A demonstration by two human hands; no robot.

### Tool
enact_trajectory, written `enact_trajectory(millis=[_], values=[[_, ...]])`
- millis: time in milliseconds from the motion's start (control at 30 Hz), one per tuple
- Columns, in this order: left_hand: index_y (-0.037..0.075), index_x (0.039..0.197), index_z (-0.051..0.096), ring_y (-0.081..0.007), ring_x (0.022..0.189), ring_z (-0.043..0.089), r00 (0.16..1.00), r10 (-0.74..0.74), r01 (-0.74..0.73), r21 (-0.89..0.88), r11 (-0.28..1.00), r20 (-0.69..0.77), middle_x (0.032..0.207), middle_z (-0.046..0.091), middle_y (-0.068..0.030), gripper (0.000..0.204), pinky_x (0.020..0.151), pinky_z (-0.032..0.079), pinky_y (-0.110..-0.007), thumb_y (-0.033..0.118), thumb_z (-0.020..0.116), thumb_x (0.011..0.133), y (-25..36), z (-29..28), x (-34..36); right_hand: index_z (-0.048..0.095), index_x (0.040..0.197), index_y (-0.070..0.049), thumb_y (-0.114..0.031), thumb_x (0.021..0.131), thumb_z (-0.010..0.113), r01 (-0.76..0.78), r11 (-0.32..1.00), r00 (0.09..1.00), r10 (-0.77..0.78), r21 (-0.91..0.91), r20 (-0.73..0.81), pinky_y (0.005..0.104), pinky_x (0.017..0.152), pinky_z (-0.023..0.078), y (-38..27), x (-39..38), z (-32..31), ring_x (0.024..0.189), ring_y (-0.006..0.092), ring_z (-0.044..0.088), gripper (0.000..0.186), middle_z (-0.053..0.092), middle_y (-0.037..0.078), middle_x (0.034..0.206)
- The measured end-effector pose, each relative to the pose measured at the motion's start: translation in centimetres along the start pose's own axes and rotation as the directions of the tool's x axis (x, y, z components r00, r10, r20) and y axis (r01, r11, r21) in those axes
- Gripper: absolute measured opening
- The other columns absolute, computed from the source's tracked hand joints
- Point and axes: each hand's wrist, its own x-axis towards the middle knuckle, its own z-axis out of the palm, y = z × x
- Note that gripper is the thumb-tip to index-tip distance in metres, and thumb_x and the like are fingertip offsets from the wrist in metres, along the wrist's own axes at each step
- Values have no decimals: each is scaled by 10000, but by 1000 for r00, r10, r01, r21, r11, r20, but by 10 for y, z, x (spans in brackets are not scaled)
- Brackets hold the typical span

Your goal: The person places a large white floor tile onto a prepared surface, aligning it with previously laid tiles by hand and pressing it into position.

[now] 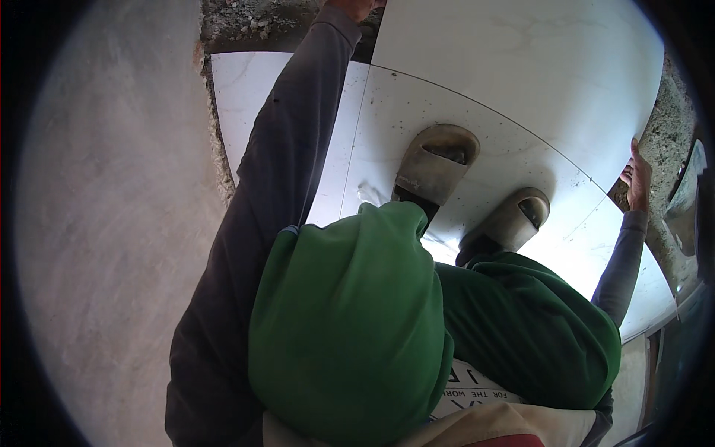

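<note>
Aslant lies the white tile (pixel 521 71), near edge dropping rightward — left hand (pixel 353 7) and right hand (pixel 637 179) alongside, grips unclear.

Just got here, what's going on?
A person in green trousers is crouched in sandals on white floor tiles, arms spread around a large white tile ahead. The right hand is at its near right corner; the left hand is by its left side, cut off by the frame, so its grip can't be told. A thin dark seam runs between that tile and the ones underfoot.
</note>
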Motion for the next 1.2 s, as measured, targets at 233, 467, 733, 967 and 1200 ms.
enact_trajectory(millis=[233,467,733,967,1200], values=[[-78,1267,615,-324,1171,607,993,-87,94,98,991,-79,1272,642,-187,655,984,470,-451,499,638,960,-33,-26,24,618,864,-139,-666,881,639,-61,997,997,63,-40,44,449,849,487,17,23,-8,633,90,331,528,340,-60,687],[26,1473,450,-182,1285,524,973,-219,203,-184,962,-73,1455,522,-76,644,1045,428,-321,440,598,1002,-54,-48,57,609,660,-103,-678,911,578,338,940,929,-325,-51,175,581,865,572,21,8,-21,527,114,451,628,340,-45,569],[135,1338,568,37,669,459,994,-4,2,18,1000,112,772,460,105,375,538,397,-131,370,543,1046,-77,-68,69,663,1165,98,-477,948,654,92,977,982,-121,191,147,526,853,565,-16,-21,-21,1003,329,681,614,710,193,1088],[200,850,534,8,508,294,951,-299,273,-242,931,-76,652,329,116,295,412,243,-179,445,623,990,-51,-28,58,647,1200,97,-429,974,632,95,981,973,-127,167,193,510,890,557,-13,-16,-37,1072,381,655,573,669,266,1115],[195,906,563,7,481,262,924,-358,311,-279,909,-138,616,303,119,251,399,227,-186,422,602,1005,-46,-22,58,690,865,14,-515,882,718,237,953,956,-263,187,131,444,770,623,25,2,-20,742,235,712,531,667,116,784]])
